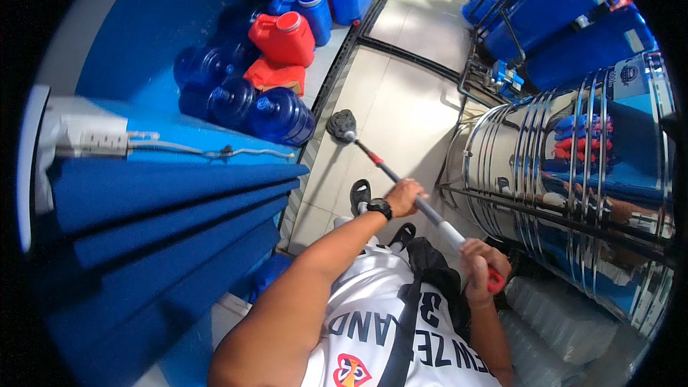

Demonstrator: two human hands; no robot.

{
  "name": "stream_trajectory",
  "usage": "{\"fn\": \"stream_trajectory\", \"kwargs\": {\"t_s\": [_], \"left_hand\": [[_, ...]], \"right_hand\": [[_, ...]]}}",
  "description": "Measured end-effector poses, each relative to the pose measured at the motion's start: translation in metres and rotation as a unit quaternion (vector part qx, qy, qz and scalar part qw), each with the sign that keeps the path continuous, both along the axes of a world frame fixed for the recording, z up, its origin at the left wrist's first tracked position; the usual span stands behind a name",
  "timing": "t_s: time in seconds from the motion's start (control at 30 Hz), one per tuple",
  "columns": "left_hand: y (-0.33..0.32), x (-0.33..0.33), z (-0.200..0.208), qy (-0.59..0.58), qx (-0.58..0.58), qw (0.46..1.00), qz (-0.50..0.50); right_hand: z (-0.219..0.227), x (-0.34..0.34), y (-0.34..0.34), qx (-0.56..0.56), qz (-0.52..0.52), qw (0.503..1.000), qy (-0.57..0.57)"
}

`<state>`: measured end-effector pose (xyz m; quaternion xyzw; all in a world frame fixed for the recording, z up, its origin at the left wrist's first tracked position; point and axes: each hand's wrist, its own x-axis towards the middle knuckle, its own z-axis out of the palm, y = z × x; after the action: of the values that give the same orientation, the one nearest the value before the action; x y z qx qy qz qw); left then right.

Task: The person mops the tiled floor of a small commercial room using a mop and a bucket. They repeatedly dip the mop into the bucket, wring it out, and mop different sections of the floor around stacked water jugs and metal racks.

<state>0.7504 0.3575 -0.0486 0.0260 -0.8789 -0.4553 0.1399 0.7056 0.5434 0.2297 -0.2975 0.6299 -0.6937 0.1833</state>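
Observation:
A mop with a grey head (342, 126) rests on the pale tiled floor (401, 100), its long handle (390, 172) slanting toward me. My left hand (405, 196) grips the middle of the handle; a black watch sits on that wrist. My right hand (481, 261) is closed around the handle's red upper end. My feet in dark sandals (360, 195) stand just behind the left hand.
Blue round water bottles (281, 115) and red, blue and pink jugs (287, 37) line the left side. A large shiny steel tank (573, 172) stands on the right, with blue cylinders (566, 0) behind it. A blue wall (143, 244) with a white outlet fills the left.

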Motion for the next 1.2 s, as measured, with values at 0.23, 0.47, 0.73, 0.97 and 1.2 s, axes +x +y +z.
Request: {"fn": "stream_trajectory", "kwargs": {"t_s": [0.23,0.47,0.73,0.97,1.2], "left_hand": [[0.171,-0.035,0.024,-0.13,0.025,0.986,-0.101],[0.246,-0.035,0.042,-0.184,0.009,0.978,-0.095],[0.198,0.032,0.047,-0.186,0.043,0.977,0.097],[0.136,0.12,0.022,-0.159,0.023,0.956,0.244],[0.094,0.175,0.016,-0.128,0.059,0.871,0.471]], "right_hand": [[0.043,-0.011,0.144,0.024,-0.059,0.998,0.029],[0.038,-0.025,0.204,-0.026,-0.024,0.999,0.004],[0.013,-0.026,0.162,-0.036,0.171,0.985,-0.011],[-0.011,0.001,0.061,-0.024,0.3,0.954,0.004],[-0.009,0.039,-0.033,-0.025,0.422,0.906,0.024]]}}
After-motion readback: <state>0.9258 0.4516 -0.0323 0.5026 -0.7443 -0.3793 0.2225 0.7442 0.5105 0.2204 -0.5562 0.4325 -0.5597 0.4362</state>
